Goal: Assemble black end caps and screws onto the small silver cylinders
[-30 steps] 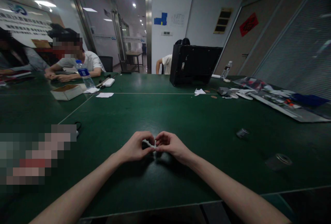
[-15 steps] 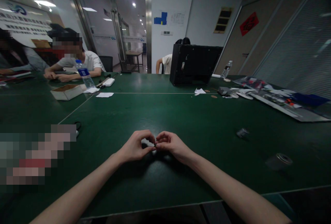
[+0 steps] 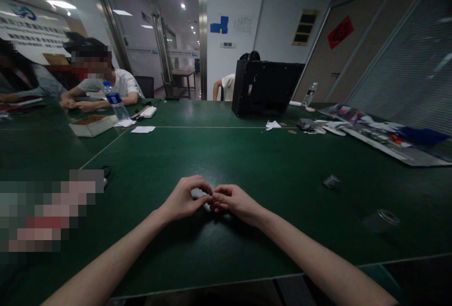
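Note:
My left hand (image 3: 184,198) and my right hand (image 3: 233,201) meet fingertip to fingertip low over the green table (image 3: 226,155), near its front edge. Both are closed in a pinch on a small white object (image 3: 198,194), most of it hidden between the fingers. I cannot make out what it is. Both forearms reach in from the bottom of the view.
A small roll (image 3: 331,181) and a round tin (image 3: 383,219) lie at the right. A black box (image 3: 263,88) stands at the back centre, with papers and bags (image 3: 374,134) to its right. At back left are a water bottle (image 3: 113,100), a cardboard box (image 3: 92,124) and seated people.
The white piece showed plainly between my fingertips a second ago. My fingers have closed further round it and it is now nearly hidden. My hands stayed in place.

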### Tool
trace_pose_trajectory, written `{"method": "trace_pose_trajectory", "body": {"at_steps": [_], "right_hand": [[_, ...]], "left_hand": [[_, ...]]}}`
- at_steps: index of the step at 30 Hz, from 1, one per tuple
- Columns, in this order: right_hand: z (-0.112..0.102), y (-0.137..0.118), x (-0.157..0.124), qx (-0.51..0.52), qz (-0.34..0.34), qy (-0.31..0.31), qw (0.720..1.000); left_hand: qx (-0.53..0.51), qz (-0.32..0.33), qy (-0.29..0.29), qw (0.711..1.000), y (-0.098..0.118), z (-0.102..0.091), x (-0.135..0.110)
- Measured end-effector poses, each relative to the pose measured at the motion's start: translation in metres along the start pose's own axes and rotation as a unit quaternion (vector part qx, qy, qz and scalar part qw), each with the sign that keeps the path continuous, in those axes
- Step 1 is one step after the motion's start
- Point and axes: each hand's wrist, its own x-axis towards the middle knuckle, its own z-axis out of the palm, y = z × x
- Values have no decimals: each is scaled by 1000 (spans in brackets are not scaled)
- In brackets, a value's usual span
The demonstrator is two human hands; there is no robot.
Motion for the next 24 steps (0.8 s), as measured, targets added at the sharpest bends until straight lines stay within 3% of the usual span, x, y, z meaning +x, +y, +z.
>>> {"method": "trace_pose_trajectory", "body": {"at_steps": [11,15,17,20,22,24], "right_hand": [[-3,4,3,-16,-32,11,999],[0,-5,0,-100,-87,41,990],[4,-14,-10,-194,-131,66,970],[6,-23,-40,-348,-196,121,909],[-3,-24,-67,-408,-212,191,867],[-26,-21,-99,-444,-208,291,822]], "left_hand": [[2,-5,3,1000,-1,1,-1],[6,-10,-7,1000,-1,0,0],[5,-11,-10,1000,-1,-1,0],[0,-14,-14,1000,-1,-2,0],[1,-24,-24,999,-1,-3,0],[5,-28,-29,999,-1,-3,0]]}}
